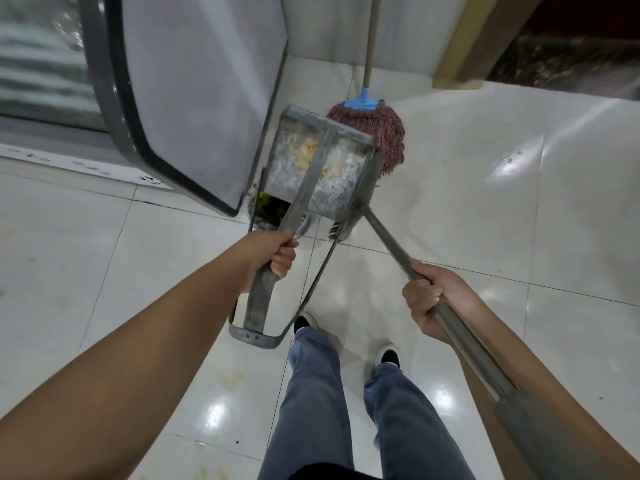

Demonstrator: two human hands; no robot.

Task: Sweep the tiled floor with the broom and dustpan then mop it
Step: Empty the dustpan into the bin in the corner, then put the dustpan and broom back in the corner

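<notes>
**Full Dustpan Could Spill**

While the left hand (278, 252) curled its fingers tight round the dustpan (318, 164) handle, the pan hung tipped and held dust and crumbs. If the hand tilted it more, I think the dirt could fall back on the floor (485, 220). The right hand (429, 299) wrapped its fingers round the broom (391, 244) pole, which crossed just under the pan, so a bump could knock it. The mop (377, 133) stood in the corner behind the pan, leaning on the wall. The tiles were white, shiny and stained in spots. A big white and grey door (194, 91) stood to the left.
</notes>
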